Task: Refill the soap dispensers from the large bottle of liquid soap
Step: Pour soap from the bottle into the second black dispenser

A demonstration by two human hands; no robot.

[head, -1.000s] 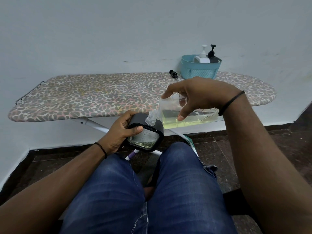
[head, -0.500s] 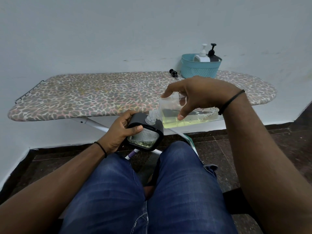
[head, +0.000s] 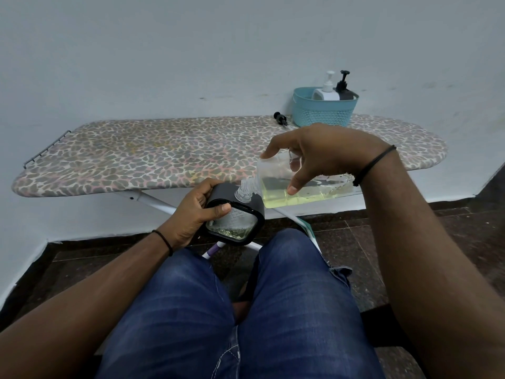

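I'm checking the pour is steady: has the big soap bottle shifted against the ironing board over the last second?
No. The large bottle stays tipped with its neck in the black dispenser, at the same spot below the ironing board edge.

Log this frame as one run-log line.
step: pouring | left hand: holds square black dispenser | right hand: tilts clear bottle of yellow soap, neck in dispenser opening

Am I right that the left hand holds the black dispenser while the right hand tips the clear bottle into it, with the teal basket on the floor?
Not quite. In the head view the teal basket stands on the ironing board, not the floor. The rest holds: the left hand grips the black dispenser and the right hand tips the clear bottle into it.
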